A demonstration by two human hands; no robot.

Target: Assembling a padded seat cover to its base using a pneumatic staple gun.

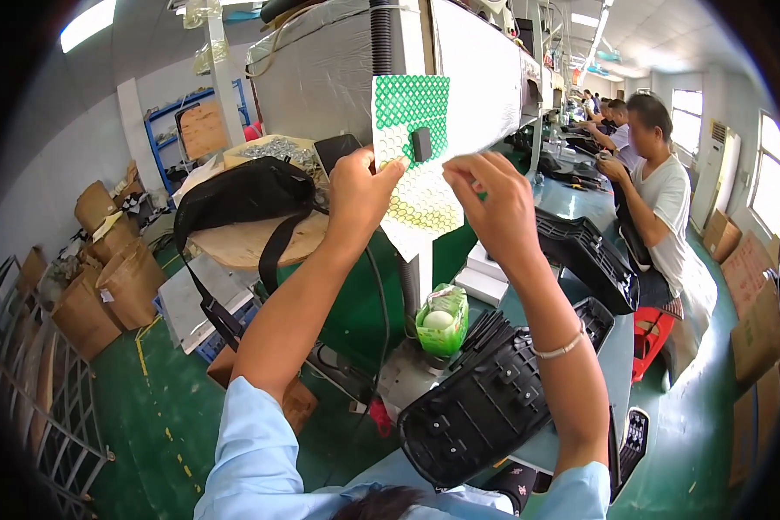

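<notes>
My left hand [360, 191] is closed at the left edge of an upright patterned sheet [412, 100], its thumb lying over the front. The sheet is green with a pale lattice at the top, and yellow-white with ring shapes lower down. On its face sits a small black rectangular piece [421, 145]. Just off the sheet's right edge, my right hand [497, 199] has its fingers curled together in a pinch. Whatever lies between those fingertips, if anything, is too small to see. Below the sheet stands a green-white plastic packet [442, 321] with a round pale thing in it.
Large black molded plastic parts [477, 407] lie on the bench below my right arm. A black bag [243, 199] rests on a wooden board at left, near a tray of small metal pieces [277, 149]. A co-worker [659, 173] sits at right beside a red stool [652, 338].
</notes>
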